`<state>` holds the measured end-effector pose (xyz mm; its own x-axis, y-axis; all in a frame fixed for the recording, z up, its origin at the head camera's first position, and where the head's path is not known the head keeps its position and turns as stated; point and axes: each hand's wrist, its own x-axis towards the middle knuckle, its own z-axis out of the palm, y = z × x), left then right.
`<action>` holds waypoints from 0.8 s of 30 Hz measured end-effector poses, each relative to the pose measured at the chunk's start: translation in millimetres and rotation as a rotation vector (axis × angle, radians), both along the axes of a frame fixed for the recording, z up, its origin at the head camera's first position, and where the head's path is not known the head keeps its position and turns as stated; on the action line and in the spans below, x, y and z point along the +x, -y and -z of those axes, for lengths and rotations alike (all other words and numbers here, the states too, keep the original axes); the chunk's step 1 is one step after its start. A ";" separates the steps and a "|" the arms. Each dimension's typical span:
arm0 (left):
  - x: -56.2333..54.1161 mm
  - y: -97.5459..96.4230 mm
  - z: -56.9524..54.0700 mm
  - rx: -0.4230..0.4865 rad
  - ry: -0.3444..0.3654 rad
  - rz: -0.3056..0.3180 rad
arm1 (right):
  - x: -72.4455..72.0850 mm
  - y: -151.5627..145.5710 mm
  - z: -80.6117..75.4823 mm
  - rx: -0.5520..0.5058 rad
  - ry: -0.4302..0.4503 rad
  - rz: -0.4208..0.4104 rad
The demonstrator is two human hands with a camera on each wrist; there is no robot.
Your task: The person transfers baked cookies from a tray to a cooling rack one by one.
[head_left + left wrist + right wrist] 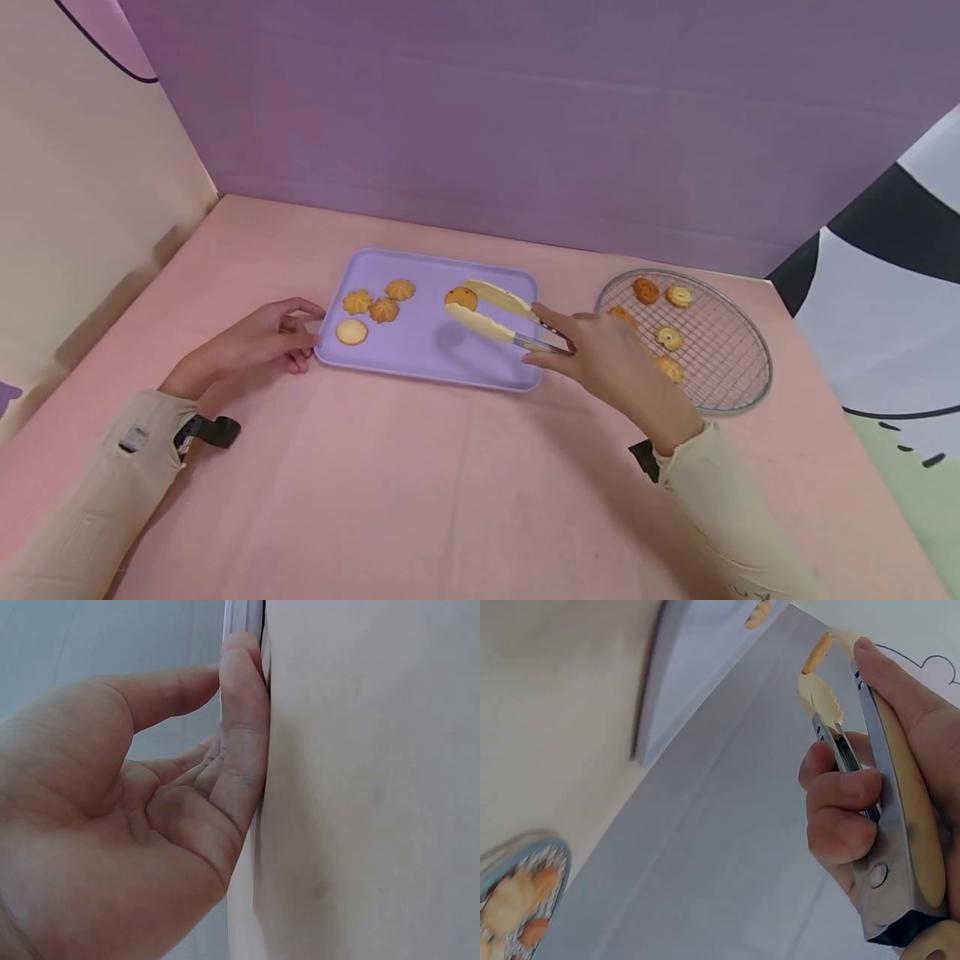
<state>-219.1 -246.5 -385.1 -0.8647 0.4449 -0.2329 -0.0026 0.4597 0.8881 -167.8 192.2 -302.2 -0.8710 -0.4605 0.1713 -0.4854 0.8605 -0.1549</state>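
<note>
My right hand (600, 354) grips a pair of metal tongs (525, 340) with cream scalloped tips. Between the tips is a round golden cookie (460, 297) with dark specks, held above the lilac tray (420, 360); the right wrist view shows that cookie (817, 652) edge-on. On the tray's left part lie several flower-shaped cookies (384, 311) and a smooth round pale cookie (352, 332). At the tray's left edge, my left hand (258, 337) touches the rim with relaxed fingers. Its fingers (244, 735) lie low along the tabletop in the left wrist view.
An oval wire rack (731, 358) on the right bears several cookies, such as a reddish-brown one (645, 290) and a pale swirled one (669, 337). My right hand partly covers the rack's left side. A purple wall (525, 150) stands behind the pink table (360, 492).
</note>
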 end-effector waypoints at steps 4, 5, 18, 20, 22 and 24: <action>0.6 1.2 -0.9 0.008 0.008 -0.002 | 11.9 -15.6 1.0 0.024 -0.035 0.015; 1.1 1.7 -0.8 0.013 0.011 -0.002 | 13.8 -19.1 1.4 0.028 -0.041 0.018; -0.4 0.8 -0.1 0.012 0.005 0.020 | 23.1 -81.9 -3.4 0.017 -0.134 0.134; 0.2 1.7 -0.7 0.027 -0.002 0.021 | 23.5 -89.5 -3.2 0.025 -0.154 0.135; 1.0 2.8 -1.1 0.043 -0.007 0.020 | 23.9 -95.7 -4.1 0.034 -0.160 0.146; 2.0 3.9 -1.6 0.051 -0.003 0.013 | 23.8 -101.5 -5.3 0.036 -0.151 0.157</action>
